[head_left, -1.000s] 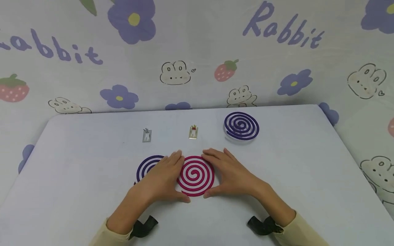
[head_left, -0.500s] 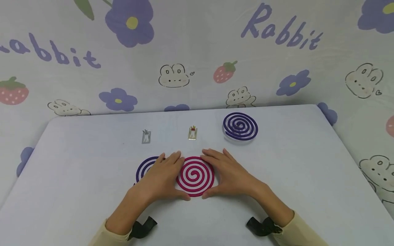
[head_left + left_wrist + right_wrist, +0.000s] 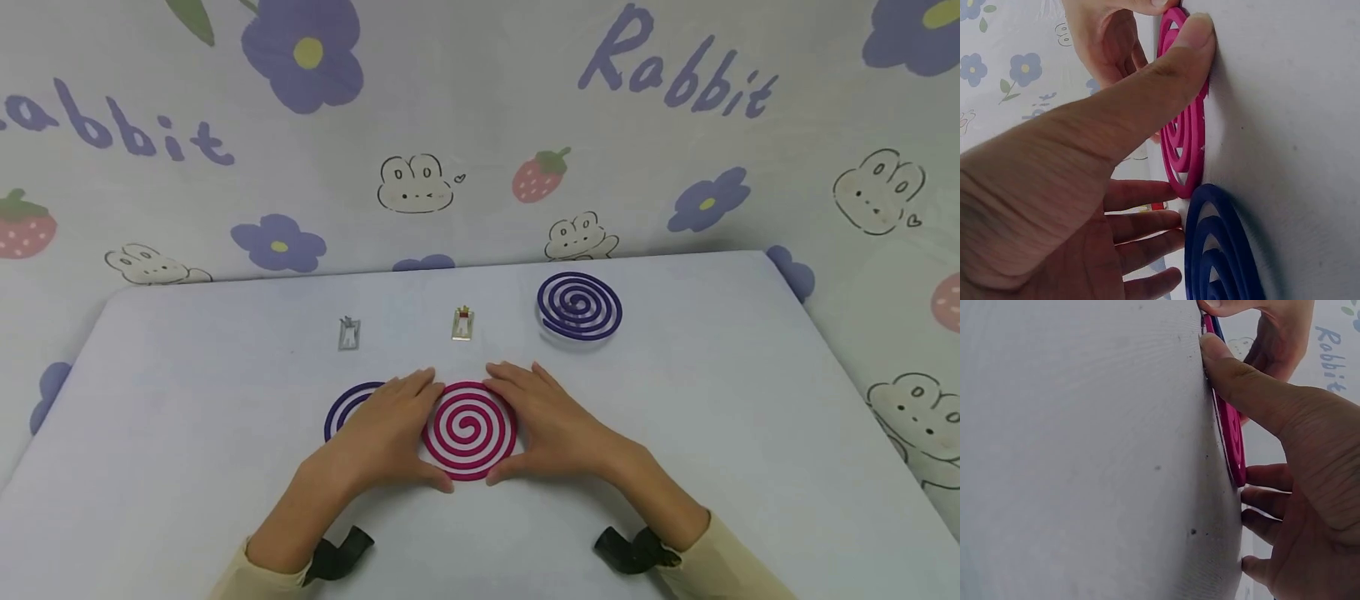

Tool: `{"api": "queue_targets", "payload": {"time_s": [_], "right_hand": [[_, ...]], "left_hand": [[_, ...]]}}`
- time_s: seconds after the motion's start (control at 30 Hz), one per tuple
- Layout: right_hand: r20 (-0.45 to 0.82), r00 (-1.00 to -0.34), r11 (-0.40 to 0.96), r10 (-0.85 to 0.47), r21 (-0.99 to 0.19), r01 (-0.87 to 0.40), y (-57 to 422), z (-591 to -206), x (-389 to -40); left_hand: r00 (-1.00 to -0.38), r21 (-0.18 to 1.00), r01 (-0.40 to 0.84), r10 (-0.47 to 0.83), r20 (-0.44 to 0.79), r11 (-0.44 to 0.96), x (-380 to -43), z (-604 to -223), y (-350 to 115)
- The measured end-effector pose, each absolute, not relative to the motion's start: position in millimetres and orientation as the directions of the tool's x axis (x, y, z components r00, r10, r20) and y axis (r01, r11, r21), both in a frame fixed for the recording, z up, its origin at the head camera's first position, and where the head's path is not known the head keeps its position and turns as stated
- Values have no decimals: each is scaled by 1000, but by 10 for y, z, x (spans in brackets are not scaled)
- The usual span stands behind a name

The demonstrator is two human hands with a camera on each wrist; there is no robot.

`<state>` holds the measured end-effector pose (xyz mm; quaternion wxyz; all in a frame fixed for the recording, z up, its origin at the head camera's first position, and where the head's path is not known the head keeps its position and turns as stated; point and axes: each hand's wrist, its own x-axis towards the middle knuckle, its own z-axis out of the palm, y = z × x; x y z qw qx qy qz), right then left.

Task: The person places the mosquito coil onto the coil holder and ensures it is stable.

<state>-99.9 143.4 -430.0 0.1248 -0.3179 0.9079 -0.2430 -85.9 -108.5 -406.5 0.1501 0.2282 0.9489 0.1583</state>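
Note:
A pink mosquito coil (image 3: pixel 468 426) lies on the white table between both hands. My left hand (image 3: pixel 386 433) holds its left side, thumb at the near rim and index finger at the far rim. Mirroring it, my right hand (image 3: pixel 553 429) holds the right side with thumb and fingertips at the rim. In the left wrist view the left thumb (image 3: pixel 1194 37) lies over the pink rim. A dark blue mosquito coil (image 3: pixel 1232 228) lies flat beside it, partly hidden under the left hand in the head view.
Behind the hands lie a small silver metal coil stand (image 3: pixel 349 344) and a gold one (image 3: pixel 463 314) with a red part. Another dark blue coil (image 3: pixel 577 305) sits at the back right, its shadow beneath it. A patterned cloth (image 3: pixel 480 100) hangs behind the table.
The head view has shifted slightly, moving the whole scene a little left. Both hands keep their places around the pink mosquito coil.

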Motion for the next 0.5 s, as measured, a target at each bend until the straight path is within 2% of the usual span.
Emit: {"api": "queue_targets", "payload": {"time_s": [0.3, 0.5], "right_hand": [[-35, -760, 639, -649, -567, -519, 1405, -4276, -1018], [-18, -812, 662, -584, -589, -463, 1465, -4203, -1041]], "left_hand": [[-856, 352, 408, 487, -173, 842, -821, -4036, -1079], [-849, 389, 434, 513, -125, 813, -883, -4026, -1018]]}}
